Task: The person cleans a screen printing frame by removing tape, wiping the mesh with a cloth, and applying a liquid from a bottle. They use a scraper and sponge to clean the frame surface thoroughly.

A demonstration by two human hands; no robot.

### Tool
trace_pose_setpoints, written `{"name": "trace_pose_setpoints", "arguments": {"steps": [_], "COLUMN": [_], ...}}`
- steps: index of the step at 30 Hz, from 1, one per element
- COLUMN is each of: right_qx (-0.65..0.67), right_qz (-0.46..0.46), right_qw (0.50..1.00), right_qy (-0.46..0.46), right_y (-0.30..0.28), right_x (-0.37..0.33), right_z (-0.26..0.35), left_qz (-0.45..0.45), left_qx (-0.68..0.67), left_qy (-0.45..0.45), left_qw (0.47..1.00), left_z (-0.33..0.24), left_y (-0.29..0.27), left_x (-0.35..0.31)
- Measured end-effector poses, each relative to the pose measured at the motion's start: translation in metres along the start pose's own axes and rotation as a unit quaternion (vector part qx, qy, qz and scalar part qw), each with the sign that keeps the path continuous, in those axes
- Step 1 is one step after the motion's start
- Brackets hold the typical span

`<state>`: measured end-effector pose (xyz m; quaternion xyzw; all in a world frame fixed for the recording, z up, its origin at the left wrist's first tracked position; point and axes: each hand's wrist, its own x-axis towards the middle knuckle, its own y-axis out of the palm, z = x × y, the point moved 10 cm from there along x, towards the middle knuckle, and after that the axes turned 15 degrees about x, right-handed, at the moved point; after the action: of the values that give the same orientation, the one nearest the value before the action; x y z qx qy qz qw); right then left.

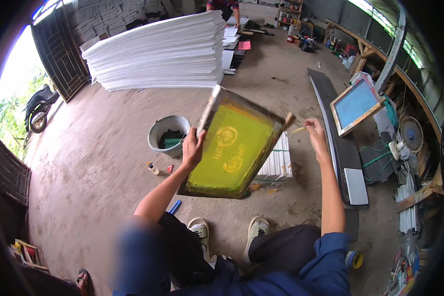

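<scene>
My left hand (192,148) grips a screen-printing frame (239,155) by its left edge. The frame is tilted, its mesh bright yellow-green with two round emblems. Off the frame's right corner, my right hand (316,138) has its fingers closed at the end of a thin yellowish strip (298,130); whether the strip also touches the frame, I cannot tell. Partly hidden behind the frame, a stack of white sheets (277,165) tied with green string sits on the floor. Left of the frame stands a grey bucket (155,134) with a green piece inside.
A small bottle (153,169), a red piece (170,168) and a blue-handled tool (175,206) are on the floor. Tall stacks of white sheets (158,54) stand behind. At right, a blue-mesh frame (356,106) leans over a long dark board (343,158). Another person (227,10) is at the back.
</scene>
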<state>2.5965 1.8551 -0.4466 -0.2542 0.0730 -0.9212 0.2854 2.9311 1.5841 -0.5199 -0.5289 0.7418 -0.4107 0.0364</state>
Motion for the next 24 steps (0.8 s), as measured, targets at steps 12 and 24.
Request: {"name": "trace_pose_setpoints", "arguments": {"steps": [12, 24], "right_qx": [-0.274, -0.195], "right_qz": [0.124, 0.329], "right_qw": [0.944, 0.899], "right_qy": [0.138, 0.213], "right_y": [0.042, 0.105], "right_x": [-0.073, -0.142], "right_z": [-0.117, -0.219], "left_qz": [0.000, 0.135], "left_qx": [-0.184, -0.166], "left_qy": [-0.355, -0.410], "left_qw": [0.917, 0.887], "left_z": [0.119, 0.179], "left_y": [0.042, 0.198], "left_x": [-0.028, -0.007]}}
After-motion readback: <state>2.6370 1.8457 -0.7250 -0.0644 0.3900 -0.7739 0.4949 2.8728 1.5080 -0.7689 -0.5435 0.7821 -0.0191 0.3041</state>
